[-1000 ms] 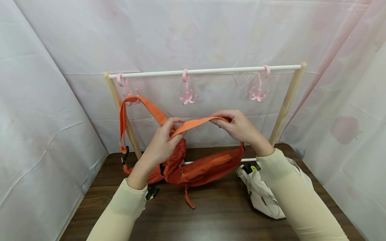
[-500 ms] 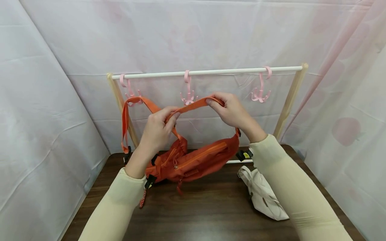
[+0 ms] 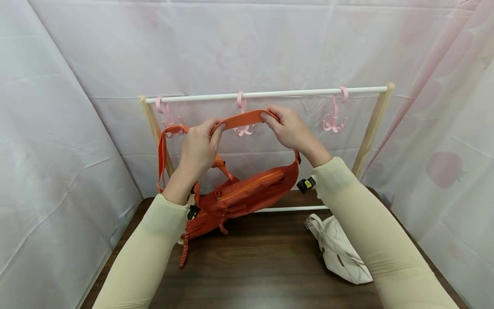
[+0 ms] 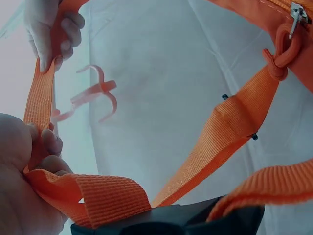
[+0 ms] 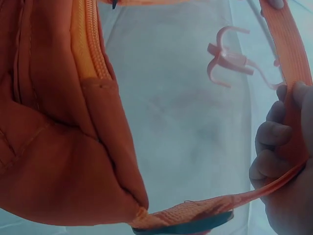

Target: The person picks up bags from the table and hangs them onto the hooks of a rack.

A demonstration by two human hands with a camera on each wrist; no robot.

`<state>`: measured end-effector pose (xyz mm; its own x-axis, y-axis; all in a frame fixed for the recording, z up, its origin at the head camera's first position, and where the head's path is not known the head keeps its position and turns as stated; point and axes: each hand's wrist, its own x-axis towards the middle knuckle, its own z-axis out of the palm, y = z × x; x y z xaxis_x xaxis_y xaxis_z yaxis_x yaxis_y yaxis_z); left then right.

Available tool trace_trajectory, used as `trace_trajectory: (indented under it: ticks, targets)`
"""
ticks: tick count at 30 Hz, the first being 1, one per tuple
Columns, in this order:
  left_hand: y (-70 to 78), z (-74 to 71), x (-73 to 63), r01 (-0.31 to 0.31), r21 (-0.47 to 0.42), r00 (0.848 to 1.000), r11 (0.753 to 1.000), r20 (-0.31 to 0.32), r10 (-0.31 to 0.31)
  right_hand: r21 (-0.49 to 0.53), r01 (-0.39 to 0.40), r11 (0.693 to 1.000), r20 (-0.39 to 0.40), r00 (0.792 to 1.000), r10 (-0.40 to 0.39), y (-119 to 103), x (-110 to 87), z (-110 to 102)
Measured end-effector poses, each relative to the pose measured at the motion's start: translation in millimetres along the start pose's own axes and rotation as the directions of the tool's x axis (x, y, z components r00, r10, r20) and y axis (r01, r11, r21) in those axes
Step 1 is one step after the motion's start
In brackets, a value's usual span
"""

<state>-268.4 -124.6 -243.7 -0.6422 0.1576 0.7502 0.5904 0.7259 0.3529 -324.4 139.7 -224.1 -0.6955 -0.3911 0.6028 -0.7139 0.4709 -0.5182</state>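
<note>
Orange bag (image 3: 254, 189) hangs tilted below my left hand (image 3: 197, 148) and right hand (image 3: 291, 131), both pinching its strap (image 3: 244, 119); the strap sits higher than a second ago, now, I judge, about level with the middle pink hook (image 3: 244, 131) beyond.

Pale, pink-patterned fabric walls (image 3: 278, 47) behind and beside a dark wood-grain table (image 3: 254, 262)

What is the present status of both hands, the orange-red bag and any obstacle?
Left hand and right hand grip orange strap. Zippered orange-red bag below, right end higher. Middle pink hook partly behind strap; nothing seen between.
</note>
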Motion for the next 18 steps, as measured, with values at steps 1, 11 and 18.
trace_trajectory:
  ticks: [1, 11, 18]
  targets:
    - [-1.1, 0.7, 1.5, 0.005, 0.006, 1.000, 1.000, 0.000, -0.005, -0.002, -0.005, 1.000, 0.005, 1.000, 0.005, 0.9, 1.5, 0.3]
    - [-16.6, 9.1, 8.1, 0.071, 0.029, 0.997, 0.997, 0.019, -0.072, -0.013, -0.030, 0.999, 0.045, 0.999, 0.030, 12.1, 12.1, 10.0]
    - [-22.9, 12.6, 6.4, 0.100, 0.025, 0.995, 0.995, 0.027, -0.101, -0.006, -0.025, 1.000, 0.066, 0.998, 0.025, 18.4, 14.8, 16.8]
